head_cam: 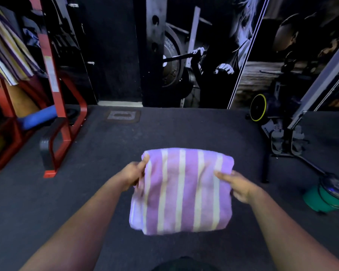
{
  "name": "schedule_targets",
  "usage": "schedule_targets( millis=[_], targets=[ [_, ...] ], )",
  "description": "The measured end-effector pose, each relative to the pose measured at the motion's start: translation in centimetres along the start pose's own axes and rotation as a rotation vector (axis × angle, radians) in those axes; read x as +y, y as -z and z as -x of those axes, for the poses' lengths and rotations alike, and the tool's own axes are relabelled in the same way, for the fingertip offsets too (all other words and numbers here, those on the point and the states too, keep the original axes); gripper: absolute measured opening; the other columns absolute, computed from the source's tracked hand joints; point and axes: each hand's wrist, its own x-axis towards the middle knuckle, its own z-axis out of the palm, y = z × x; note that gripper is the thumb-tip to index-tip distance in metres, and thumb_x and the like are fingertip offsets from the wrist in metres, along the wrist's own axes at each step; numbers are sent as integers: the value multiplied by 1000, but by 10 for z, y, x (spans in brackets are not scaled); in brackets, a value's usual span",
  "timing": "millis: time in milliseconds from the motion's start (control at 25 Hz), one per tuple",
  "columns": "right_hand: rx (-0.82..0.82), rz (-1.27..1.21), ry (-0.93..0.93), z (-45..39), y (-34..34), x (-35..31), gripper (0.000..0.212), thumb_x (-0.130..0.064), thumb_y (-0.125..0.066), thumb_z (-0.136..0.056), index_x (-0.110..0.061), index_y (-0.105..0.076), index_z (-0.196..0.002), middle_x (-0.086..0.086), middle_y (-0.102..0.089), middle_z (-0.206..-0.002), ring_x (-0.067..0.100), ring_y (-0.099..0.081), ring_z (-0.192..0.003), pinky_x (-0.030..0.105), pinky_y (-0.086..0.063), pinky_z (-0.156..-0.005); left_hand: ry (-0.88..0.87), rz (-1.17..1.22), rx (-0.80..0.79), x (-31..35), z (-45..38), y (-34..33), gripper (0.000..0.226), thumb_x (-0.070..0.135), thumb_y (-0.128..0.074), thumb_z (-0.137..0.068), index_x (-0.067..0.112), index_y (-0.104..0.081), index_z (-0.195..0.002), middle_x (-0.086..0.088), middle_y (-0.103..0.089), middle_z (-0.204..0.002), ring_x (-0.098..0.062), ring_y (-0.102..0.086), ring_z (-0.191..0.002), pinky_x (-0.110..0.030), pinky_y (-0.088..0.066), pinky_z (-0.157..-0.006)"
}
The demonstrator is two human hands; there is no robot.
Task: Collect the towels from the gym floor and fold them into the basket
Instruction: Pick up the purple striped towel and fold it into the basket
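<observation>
A purple towel with pale yellow stripes [182, 192], folded into a thick square, is held up over the dark gym floor in front of me. My left hand [134, 176] grips its upper left edge, thumb on top near the corner. My right hand [236, 185] holds the right edge, thumb laid across the top face and fingers under the fold. More striped towels [8, 49] hang over the red rack at the upper left. No basket is in view.
A red steel rack [55, 106] with a blue roller [37, 118] stands at the left. An exercise machine with a yellow-rimmed wheel [258, 110] is at the right, and a green weight [325, 198] lies by its base. A wall mural runs across the back.
</observation>
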Motion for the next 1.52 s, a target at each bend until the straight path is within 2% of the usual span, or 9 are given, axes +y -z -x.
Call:
schedule_targets(
  millis=[120, 440, 720, 800, 960, 1120, 1280, 1400, 1520],
  targets=[
    [-3, 229, -33, 0, 4, 9, 32, -13, -79, -85, -6, -73, -115, 16, -75, -114, 28, -72, -106, 49, -54, -100, 62, 156, 2, -8, -7, 2, 46, 58, -56, -95, 16, -62, -78, 1, -53, -59, -14, -48, -49, -22, -44, -53],
    [83, -64, 141, 3, -33, -25, 37, -27, -77, -87, -4, -69, -115, 21, -74, -107, 33, -71, -106, 55, -55, -96, 337, 255, -207, -62, 17, -59, 36, 48, -68, -91, 12, -66, -88, -4, -65, -66, -10, -55, -47, -22, -45, -48],
    [-25, -93, 277, 4, -29, -81, 16, -12, -72, -89, -11, -74, -105, 18, -74, -104, 31, -72, -96, 45, -59, -85, 318, 323, -334, -46, 1, -70, 47, 58, -59, -94, 17, -77, -106, -5, -78, -105, -19, -70, -91, -30, -49, -77],
    [44, 35, 262, -4, -17, -87, 22, -13, -74, -89, -8, -71, -110, 18, -75, -105, 33, -72, -98, 47, -58, -90, 184, 426, -284, -31, 0, -59, 40, 43, -69, -91, 10, -75, -113, -12, -76, -110, -25, -71, -98, -37, -54, -89],
    [194, 400, 209, -17, 14, -74, 33, -22, -83, -83, -11, -68, -111, 8, -77, -102, 27, -73, -97, 41, -59, -86, -68, 301, -59, -6, -14, -23, 32, 35, -82, -83, 7, -72, -94, -14, -72, -85, -26, -63, -75, -35, -51, -65],
    [434, 327, 263, -24, 3, -50, 52, -30, -85, -82, -15, -53, -120, 9, -64, -118, 18, -62, -99, 33, -52, -82, -184, 271, 240, 39, -24, -4, 55, 47, -81, -81, 4, -63, -111, -11, -70, -107, -25, -66, -93, -43, -55, -86],
    [145, 84, 241, -26, 3, -42, 58, -2, -75, -88, -17, -50, -138, 19, -65, -124, 25, -67, -110, 43, -54, -97, -113, 271, 136, 46, -24, 11, 79, 24, -87, -80, 20, -40, -142, -6, -53, -136, -24, -64, -117, -44, -55, -99],
    [60, 323, 288, -20, 8, -48, 61, 11, -74, -80, -18, -58, -131, 9, -68, -122, 16, -69, -102, 33, -56, -88, -273, -46, -81, 51, -25, 30, 89, -5, -86, -72, 19, -44, -146, 0, -52, -138, -19, -57, -125, -20, -55, -89],
    [214, 683, 384, -20, 4, -54, 45, 4, -75, -76, -25, -68, -109, -6, -71, -106, 3, -66, -89, 22, -54, -77, -476, -614, 25, 66, -30, 35, 61, 9, -87, -74, 20, -64, -129, 3, -68, -121, -20, -64, -116, -19, -47, -82]
  ],
)
